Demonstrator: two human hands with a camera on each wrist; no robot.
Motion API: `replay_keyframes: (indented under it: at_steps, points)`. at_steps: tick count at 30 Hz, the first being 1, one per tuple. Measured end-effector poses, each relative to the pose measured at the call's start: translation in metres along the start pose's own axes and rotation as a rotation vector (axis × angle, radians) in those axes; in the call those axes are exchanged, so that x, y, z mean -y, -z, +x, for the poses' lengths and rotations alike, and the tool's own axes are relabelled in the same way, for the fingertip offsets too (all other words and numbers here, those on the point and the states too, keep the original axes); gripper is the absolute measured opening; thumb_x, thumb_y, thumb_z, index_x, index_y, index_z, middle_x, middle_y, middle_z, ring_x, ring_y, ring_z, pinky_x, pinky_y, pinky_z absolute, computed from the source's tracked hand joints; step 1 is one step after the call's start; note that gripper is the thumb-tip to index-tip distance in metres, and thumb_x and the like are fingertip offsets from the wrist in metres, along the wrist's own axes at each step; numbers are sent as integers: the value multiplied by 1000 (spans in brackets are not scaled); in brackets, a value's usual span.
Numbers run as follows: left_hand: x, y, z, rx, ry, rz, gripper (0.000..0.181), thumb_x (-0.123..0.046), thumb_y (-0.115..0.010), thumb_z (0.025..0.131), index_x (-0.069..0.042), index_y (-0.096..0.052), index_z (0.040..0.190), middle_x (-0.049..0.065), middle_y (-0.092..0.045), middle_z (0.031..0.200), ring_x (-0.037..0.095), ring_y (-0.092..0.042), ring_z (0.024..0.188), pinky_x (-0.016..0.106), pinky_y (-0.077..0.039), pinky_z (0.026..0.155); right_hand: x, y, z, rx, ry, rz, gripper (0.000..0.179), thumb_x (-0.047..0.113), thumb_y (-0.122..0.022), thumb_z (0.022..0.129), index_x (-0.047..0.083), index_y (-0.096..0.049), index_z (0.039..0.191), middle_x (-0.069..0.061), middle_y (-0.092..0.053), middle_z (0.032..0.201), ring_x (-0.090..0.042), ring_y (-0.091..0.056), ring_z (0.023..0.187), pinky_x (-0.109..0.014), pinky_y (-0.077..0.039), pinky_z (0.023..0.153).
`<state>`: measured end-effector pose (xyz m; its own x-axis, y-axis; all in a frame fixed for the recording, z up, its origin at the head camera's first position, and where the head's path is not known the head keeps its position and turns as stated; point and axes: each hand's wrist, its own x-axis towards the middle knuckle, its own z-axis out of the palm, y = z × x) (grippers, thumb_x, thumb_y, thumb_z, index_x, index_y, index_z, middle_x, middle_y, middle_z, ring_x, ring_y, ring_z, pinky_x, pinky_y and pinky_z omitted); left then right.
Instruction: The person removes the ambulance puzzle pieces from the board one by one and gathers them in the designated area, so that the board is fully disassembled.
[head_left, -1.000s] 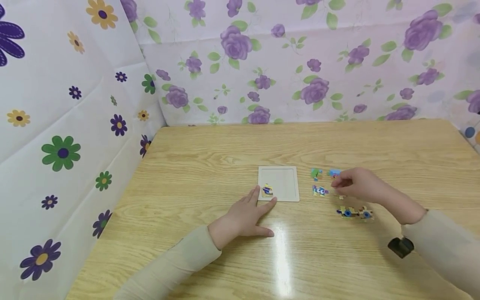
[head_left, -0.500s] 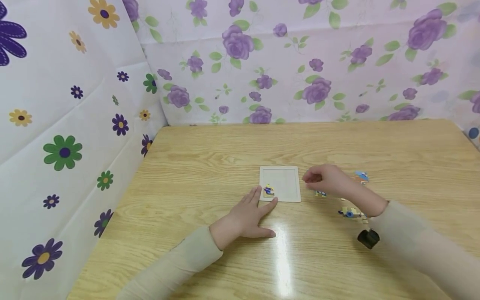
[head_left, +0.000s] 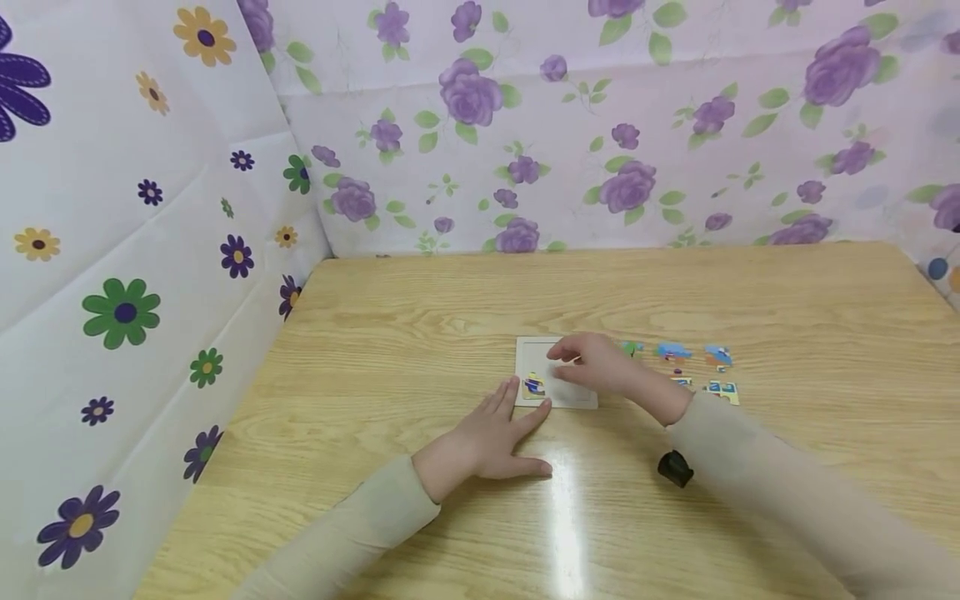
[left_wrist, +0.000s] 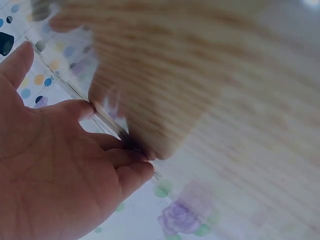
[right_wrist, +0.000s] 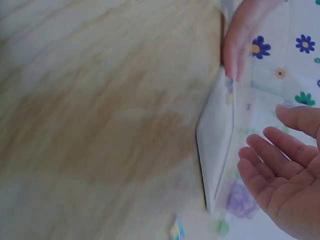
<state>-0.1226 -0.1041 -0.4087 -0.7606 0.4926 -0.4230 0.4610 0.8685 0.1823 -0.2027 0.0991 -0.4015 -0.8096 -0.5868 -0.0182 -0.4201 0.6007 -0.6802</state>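
A shallow white square puzzle tray lies on the wooden table. One yellow and blue puzzle piece sits in its near left corner. My left hand lies flat with fingers spread, two fingertips at the tray's near left edge. Over the tray's right half hovers my right hand, palm down. The right wrist view shows its fingers loosely bent, thumb apart, nothing visible between them. To the right lie loose pieces: a green one, a blue one and a blue and orange one.
More pieces lie nearer, including a yellow and blue one; my right forearm hides others. A small black device hangs below the right sleeve. Flowered cloths stand behind and left of the wooden table.
My right hand has moved left from beside the loose pieces to over the tray. The left hand stays at the tray's edge.
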Motion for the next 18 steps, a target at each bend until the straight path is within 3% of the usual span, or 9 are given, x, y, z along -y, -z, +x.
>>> replay_keyframes:
  at_steps: [10,18]
  points:
    - [-3,5,-4,11,-5,21,82,-68,-46,88,-29,-15,153,23,4,157,33,0,147,43,-14,119,6,-23,12,42,65,11,24,5,-56,90,-7,-64,110,-19,-68,107,-31,-65,100,-39,-55,85]
    - [-3,4,-3,9,-4,10,79,-66,-45,89,-30,-15,153,23,4,157,34,0,147,44,-15,118,16,-29,11,33,-24,75,22,3,-51,92,-4,-66,107,-16,-69,102,-27,-66,96,-37,-55,80]
